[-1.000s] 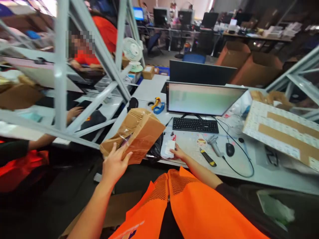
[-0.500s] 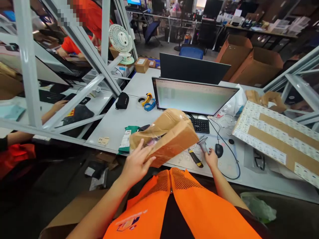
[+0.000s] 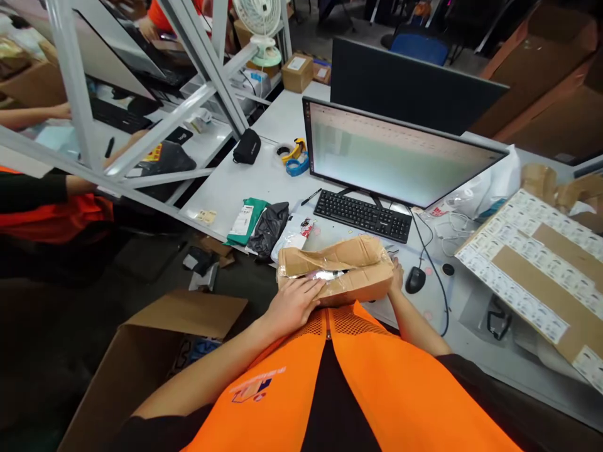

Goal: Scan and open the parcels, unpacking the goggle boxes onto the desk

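A brown cardboard box with its top flaps parted sits low at the table's front edge, close to my vest. Clear tape and something pale and dark show in its opening. My left hand grips the box's near left side, fingers over the edge at the opening. Beyond the box's right end is my right hand, partly hidden by it. Its fingers are closed around a grey handheld tool, of which only the tip shows.
Behind the box stand a keyboard and a monitor. A mouse lies to the right, near a large flat carton. Green and black parcels lie left. An open carton stands below; a co-worker's arm is at far left.
The box has gone from raised and tilted to lower and more level, turned slightly. My left hand has moved right with it. My view has shifted downward, and the right hand is now partly covered.
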The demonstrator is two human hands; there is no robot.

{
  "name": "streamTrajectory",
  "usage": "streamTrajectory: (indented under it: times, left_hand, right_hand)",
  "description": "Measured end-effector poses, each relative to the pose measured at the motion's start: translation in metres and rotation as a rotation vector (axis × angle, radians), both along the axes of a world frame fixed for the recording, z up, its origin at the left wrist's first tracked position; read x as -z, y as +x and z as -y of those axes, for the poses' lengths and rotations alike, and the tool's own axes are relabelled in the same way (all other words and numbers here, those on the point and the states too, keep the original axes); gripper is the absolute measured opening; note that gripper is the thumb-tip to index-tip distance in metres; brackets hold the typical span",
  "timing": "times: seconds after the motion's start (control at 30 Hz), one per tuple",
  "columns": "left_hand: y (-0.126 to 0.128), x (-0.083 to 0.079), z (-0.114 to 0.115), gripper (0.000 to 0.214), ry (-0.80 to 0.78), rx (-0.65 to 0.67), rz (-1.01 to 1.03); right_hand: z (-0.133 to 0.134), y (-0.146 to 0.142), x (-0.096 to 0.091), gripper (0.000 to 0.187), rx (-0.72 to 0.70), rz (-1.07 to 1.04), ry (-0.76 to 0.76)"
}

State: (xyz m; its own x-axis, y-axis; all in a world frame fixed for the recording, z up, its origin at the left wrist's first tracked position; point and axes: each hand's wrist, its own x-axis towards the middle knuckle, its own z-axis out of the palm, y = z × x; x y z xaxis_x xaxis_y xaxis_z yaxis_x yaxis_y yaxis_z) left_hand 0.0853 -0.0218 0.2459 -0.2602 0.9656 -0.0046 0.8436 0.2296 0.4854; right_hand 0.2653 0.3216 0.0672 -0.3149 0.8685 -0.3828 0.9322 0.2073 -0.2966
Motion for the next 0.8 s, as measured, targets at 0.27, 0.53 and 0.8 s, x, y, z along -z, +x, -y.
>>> streamTrajectory:
  times: [0.27,0.53,0.8]
  left_hand:
    - [-0.024,-0.033,0.011,0.055,0.073,-0.257,0.251]
    - [-0.065,-0.075,0.041,0.075,0.195,-0.598,0.453]
    - [-0.098,-0.067,0.073,0.046,0.11,-0.368,-0.231]
  right_hand:
    - [0.003,-0.008,-0.007,0.088,-0.011,0.038,-0.041]
    - [-0.006,0.001,0.002,0.092,-0.012,0.006,-0.016]
    - [-0.015,0.01,-0.006,0.073,0.078,-0.005,-0.051]
